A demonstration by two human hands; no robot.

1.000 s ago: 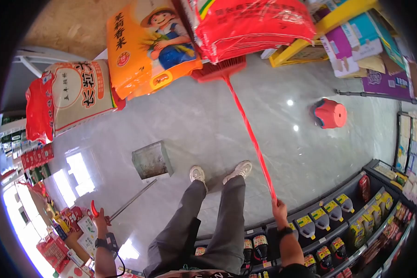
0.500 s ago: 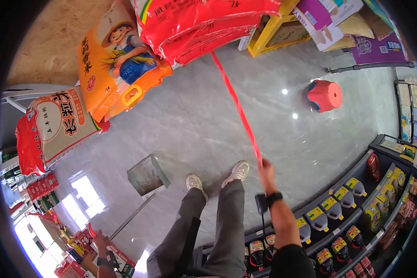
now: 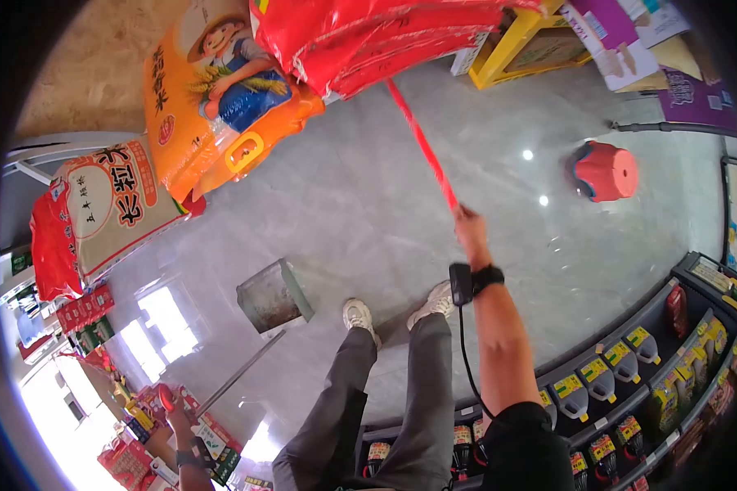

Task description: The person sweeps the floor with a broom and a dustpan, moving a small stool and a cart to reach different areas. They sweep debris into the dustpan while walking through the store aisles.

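Note:
My right hand (image 3: 471, 232) is closed around the near end of a red pole (image 3: 422, 146). The pole slants forward over the floor, and its far end is hidden beneath the red sacks (image 3: 385, 45), so its kind does not show. At lower left, my left hand (image 3: 178, 422) is wrapped round the long handle of a grey dustpan (image 3: 274, 296). A red end piece (image 3: 166, 398) shows beside that hand. The dustpan's pan rests on the floor left of my shoes. Both wrists wear dark bands.
An orange rice bag (image 3: 221, 98) and a beige rice bag (image 3: 107, 200) hang over the left edge. A red stool (image 3: 610, 172) stands on the right. A curved shelf of goods (image 3: 597, 385) borders the lower right; a yellow frame (image 3: 520, 53) stands at the back.
My right hand has reached farther forward, and less of the pole shows before the red sacks. The view has shifted a little; the left hand still grips the dustpan handle.

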